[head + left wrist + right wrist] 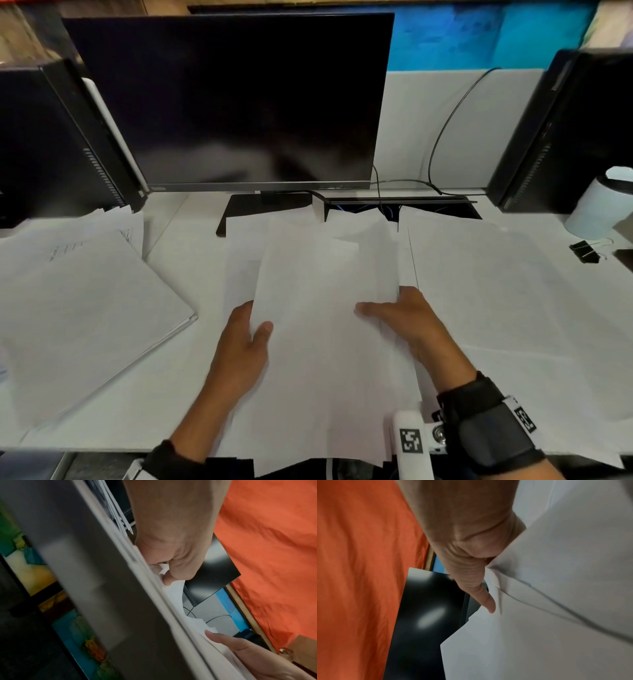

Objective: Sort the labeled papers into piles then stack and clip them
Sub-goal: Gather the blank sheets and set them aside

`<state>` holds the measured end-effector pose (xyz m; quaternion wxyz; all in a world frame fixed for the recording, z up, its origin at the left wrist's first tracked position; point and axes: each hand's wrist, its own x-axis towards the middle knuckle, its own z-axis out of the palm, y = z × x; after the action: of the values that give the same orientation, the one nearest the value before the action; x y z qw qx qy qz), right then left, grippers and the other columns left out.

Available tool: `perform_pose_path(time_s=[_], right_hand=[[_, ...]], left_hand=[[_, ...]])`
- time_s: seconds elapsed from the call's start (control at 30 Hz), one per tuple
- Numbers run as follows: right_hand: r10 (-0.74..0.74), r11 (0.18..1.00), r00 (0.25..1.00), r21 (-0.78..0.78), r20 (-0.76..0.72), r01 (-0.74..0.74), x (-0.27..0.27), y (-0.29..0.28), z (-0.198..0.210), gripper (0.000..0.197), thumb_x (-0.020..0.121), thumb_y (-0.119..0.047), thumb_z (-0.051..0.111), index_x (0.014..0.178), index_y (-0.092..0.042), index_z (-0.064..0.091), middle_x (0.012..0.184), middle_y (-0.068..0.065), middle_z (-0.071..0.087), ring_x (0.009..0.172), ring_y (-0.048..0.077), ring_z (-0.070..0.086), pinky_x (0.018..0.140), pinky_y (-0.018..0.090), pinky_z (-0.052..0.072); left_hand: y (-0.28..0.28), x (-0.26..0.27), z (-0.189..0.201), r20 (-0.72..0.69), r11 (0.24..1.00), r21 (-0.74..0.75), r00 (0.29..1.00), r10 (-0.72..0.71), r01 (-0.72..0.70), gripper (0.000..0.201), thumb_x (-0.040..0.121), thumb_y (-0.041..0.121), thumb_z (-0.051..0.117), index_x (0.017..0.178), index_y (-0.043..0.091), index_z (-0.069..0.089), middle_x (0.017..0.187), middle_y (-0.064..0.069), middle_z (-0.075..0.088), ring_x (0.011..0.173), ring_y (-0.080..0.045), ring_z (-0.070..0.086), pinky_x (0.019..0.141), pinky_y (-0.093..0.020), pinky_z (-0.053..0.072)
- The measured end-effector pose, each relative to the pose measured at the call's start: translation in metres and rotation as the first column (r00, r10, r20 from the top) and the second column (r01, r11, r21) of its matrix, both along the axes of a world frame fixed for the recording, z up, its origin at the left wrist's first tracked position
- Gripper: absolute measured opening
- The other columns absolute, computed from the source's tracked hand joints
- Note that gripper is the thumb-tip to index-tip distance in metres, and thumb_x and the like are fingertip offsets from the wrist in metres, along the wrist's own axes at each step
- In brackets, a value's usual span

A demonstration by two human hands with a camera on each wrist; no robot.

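A loose bundle of white papers [318, 308] is held above the desk's middle, in front of the monitor. My left hand [246, 339] grips its left edge, thumb on top and fingers underneath. My right hand [400, 315] grips the right edge, thumb lying across the top sheet. In the left wrist view the left hand [171, 566] pinches the paper edges [173, 592]. From the right wrist, the thumb [481, 592] presses on the sheets [522, 628]. One pile of papers [78, 298] lies at the left, another pile [513, 301] at the right. A black binder clip [586, 251] sits at the far right.
A dark monitor [233, 102] stands behind the papers, with black computer towers at the left [51, 144] and right [575, 130]. A white cup-like object [599, 205] sits near the clip. Cables [442, 137] run behind the white desk [178, 260].
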<state>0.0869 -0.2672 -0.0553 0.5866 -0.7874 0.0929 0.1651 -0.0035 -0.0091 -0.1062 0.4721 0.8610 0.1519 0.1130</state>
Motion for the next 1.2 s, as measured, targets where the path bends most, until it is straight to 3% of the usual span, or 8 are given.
perform_pose_path(time_s=[0.2,0.33,0.43,0.57,0.63,0.77,0.97,1.2], right_hand=[[-0.038,0.968,0.993,0.249,0.112,0.009,-0.018,0.002,-0.001,0.035,0.080,-0.008,0.091,0.112,-0.014,0.077,0.101,0.004,0.083,0.090,0.021,0.081,0.082,0.036,0.064],[-0.105,0.884,0.972,0.467,0.209,-0.005,-0.032,-0.016,0.025,0.035,0.076,-0.009,0.085,0.110,-0.009,0.078,0.102,0.012,0.082,0.092,0.031,0.080,0.077,0.039,0.066],[-0.027,0.888,0.966,0.450,0.259,-0.096,-0.032,-0.016,0.036,0.036,0.075,-0.013,0.086,0.111,-0.009,0.079,0.106,0.014,0.082,0.096,0.034,0.080,0.090,0.050,0.062],[-0.029,0.922,0.933,0.371,0.358,-0.114,-0.032,-0.012,0.047,0.029,0.081,-0.016,0.084,0.110,-0.011,0.080,0.104,0.011,0.082,0.095,0.032,0.080,0.091,0.052,0.063],[-0.128,0.889,0.918,0.454,0.377,-0.062,-0.029,-0.019,0.054,0.032,0.081,-0.015,0.080,0.113,-0.011,0.078,0.106,0.012,0.082,0.096,0.032,0.080,0.084,0.046,0.066],[-0.215,0.793,0.923,0.608,0.321,-0.027,-0.021,-0.031,0.057,0.033,0.083,-0.011,0.073,0.116,-0.013,0.075,0.109,0.012,0.081,0.095,0.031,0.080,0.074,0.036,0.066],[-0.154,0.865,0.948,0.502,0.278,-0.007,-0.023,-0.019,0.045,0.034,0.080,-0.010,0.084,0.113,-0.010,0.078,0.109,0.014,0.081,0.098,0.035,0.079,0.100,0.054,0.056],[-0.228,0.884,0.794,0.461,0.563,-0.074,-0.013,-0.015,0.114,0.028,0.079,-0.010,0.087,0.103,-0.021,0.078,0.100,-0.002,0.083,0.091,0.020,0.081,0.073,0.030,0.065]], left_hand=[[0.000,-0.005,0.007,0.013,0.994,-0.098,0.999,0.044,-0.043,0.042,0.106,0.019,0.058,0.146,0.026,0.050,0.140,0.008,0.058,0.130,-0.010,0.055,0.118,-0.034,0.040],[0.009,-0.008,0.028,0.105,0.884,-0.460,0.994,-0.033,0.078,0.085,0.067,0.066,0.089,0.134,0.040,0.043,0.140,0.009,0.060,0.125,-0.008,0.063,0.106,-0.035,0.052],[0.009,0.009,0.046,0.088,0.922,-0.344,0.984,-0.158,0.179,0.118,0.049,0.075,0.093,0.140,0.043,0.025,0.151,0.014,0.044,0.140,-0.009,0.048,0.115,-0.038,0.045],[0.011,0.033,0.061,0.059,0.949,-0.306,0.997,-0.054,0.069,0.141,0.031,0.081,0.092,0.141,0.054,0.008,0.154,0.013,0.029,0.143,-0.011,0.036,0.120,-0.043,0.037],[0.019,0.038,0.063,0.080,0.926,-0.367,0.995,-0.064,0.089,0.138,0.034,0.077,0.095,0.141,0.059,0.009,0.155,0.011,0.036,0.143,-0.015,0.044,0.119,-0.048,0.042],[0.015,0.037,0.075,0.153,0.870,-0.438,0.973,-0.175,0.225,0.107,0.055,0.071,0.092,0.144,0.028,0.052,0.132,0.007,0.072,0.121,-0.015,0.070,0.105,-0.043,0.056],[-0.031,0.036,0.088,0.090,0.883,-0.417,0.976,-0.196,0.216,0.035,0.088,0.037,0.082,0.120,0.031,0.069,0.115,0.011,0.079,0.102,-0.006,0.076,0.083,-0.022,0.060],[-0.038,0.041,0.168,0.332,0.881,-0.409,0.938,-0.101,0.240,0.038,0.083,0.028,0.086,0.117,0.028,0.070,0.108,0.012,0.080,0.098,-0.008,0.077,0.078,-0.023,0.062]])
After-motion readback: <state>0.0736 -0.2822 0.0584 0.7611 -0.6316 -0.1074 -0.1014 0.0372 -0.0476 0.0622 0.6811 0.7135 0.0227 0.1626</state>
